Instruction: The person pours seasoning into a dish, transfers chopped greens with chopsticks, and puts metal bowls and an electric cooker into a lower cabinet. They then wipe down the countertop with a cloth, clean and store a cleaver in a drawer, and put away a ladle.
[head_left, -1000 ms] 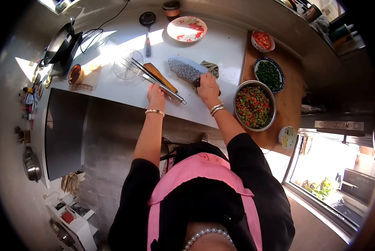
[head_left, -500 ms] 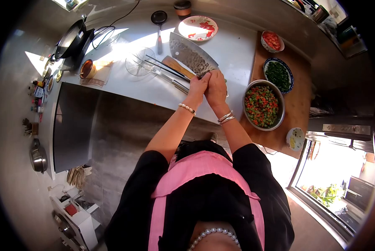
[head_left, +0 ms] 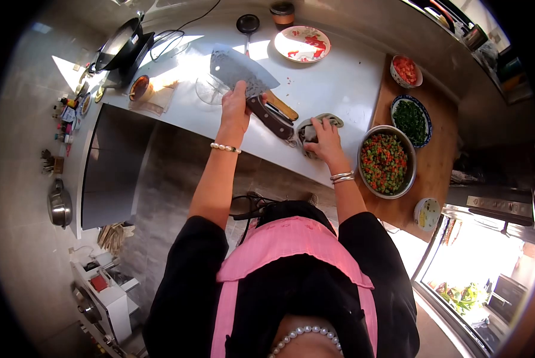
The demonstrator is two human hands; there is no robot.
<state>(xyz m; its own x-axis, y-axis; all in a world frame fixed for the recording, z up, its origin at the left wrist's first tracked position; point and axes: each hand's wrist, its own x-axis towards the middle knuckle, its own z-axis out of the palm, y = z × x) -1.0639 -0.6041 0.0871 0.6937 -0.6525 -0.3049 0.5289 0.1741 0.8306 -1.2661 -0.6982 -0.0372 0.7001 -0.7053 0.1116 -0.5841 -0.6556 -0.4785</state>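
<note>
My left hand [head_left: 236, 108] grips a cleaver [head_left: 243, 70] where the broad blade meets its dark riveted handle. The blade points away to the upper left, above the counter, and the handle slants toward the lower right. My right hand [head_left: 327, 142] is on a crumpled grey-green cloth [head_left: 308, 132] at the counter's front edge, fingers curled over it. Beneath the cleaver lie a wooden-handled tool [head_left: 284, 107] and a wire skimmer [head_left: 209, 89], both partly covered.
On the wooden board [head_left: 372, 116] to the right are a steel bowl of diced vegetables [head_left: 385, 160], a plate of chopped greens [head_left: 409, 121], a bowl of chopped red pieces [head_left: 404, 70] and a small bowl [head_left: 427, 215]. A ladle [head_left: 248, 25], patterned plate [head_left: 302, 44] and wok [head_left: 119, 45] stand farther back.
My hands, together at the cleaver's handle before, are now apart. The left carries the cleaver leftward, holding it near the blade. The right has moved off the handle onto the cloth.
</note>
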